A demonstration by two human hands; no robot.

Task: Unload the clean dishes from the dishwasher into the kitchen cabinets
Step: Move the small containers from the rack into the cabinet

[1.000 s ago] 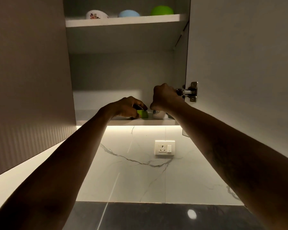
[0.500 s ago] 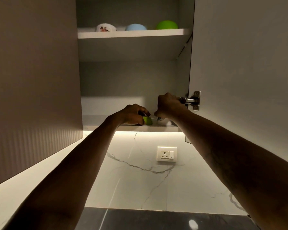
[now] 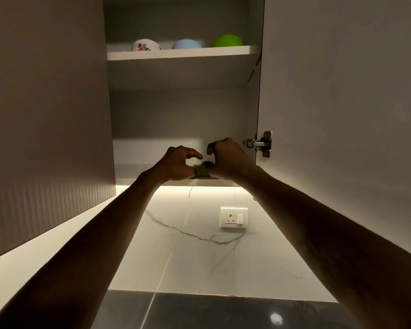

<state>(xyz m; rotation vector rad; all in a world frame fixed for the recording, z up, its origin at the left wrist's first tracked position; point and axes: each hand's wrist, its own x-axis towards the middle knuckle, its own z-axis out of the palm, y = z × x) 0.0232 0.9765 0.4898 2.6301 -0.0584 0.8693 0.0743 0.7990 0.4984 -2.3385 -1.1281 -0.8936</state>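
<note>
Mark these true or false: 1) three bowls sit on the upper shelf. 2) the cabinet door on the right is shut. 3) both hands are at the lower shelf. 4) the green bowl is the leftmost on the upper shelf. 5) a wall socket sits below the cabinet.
1) True: a floral bowl, a blue bowl and a green bowl sit on the upper shelf.
2) False: the right door is swung open, hinge exposed.
3) True: left hand and right hand meet at the lower shelf, around a small green item.
4) False: it is the rightmost.
5) True: the socket is on the marble wall.
</note>
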